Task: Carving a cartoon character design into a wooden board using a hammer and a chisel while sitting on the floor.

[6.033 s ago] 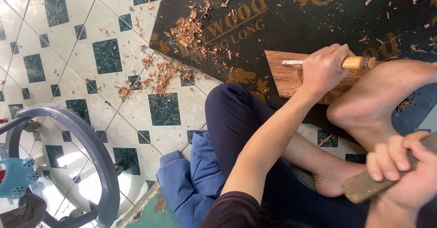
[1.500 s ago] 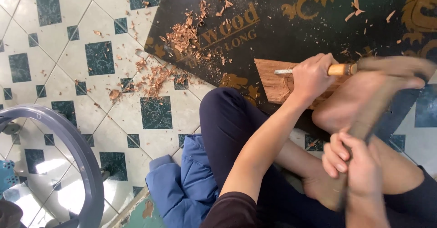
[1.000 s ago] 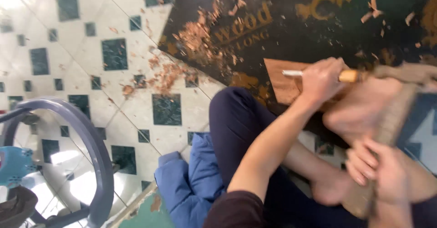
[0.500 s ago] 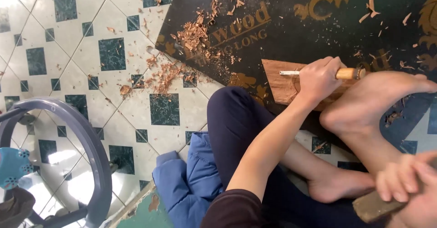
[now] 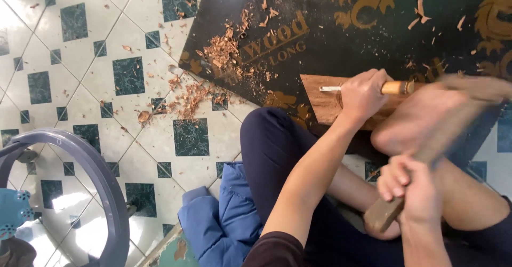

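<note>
My left hand [image 5: 364, 92] grips a chisel [image 5: 393, 88] with a pale wooden handle; its metal blade points left across a small brown wood board [image 5: 320, 99]. My right hand [image 5: 409, 188] holds a long wooden mallet [image 5: 426, 150], blurred with motion, whose far end sits close to the chisel handle's butt. A bare foot [image 5: 421, 122] rests by the board's right end. The board lies on a black mat [image 5: 346, 27] with gold print.
Wood shavings [image 5: 224, 51] are strewn over the mat's left part and the white and dark green tiled floor [image 5: 106, 75]. A blue padded cloth [image 5: 221, 221] lies under my leg. A grey fan guard ring [image 5: 90, 176] stands at lower left.
The mallet was drawn back low at right half a second ago; now it has swung up and forward to the chisel's handle. My left hand and the chisel have kept their place.
</note>
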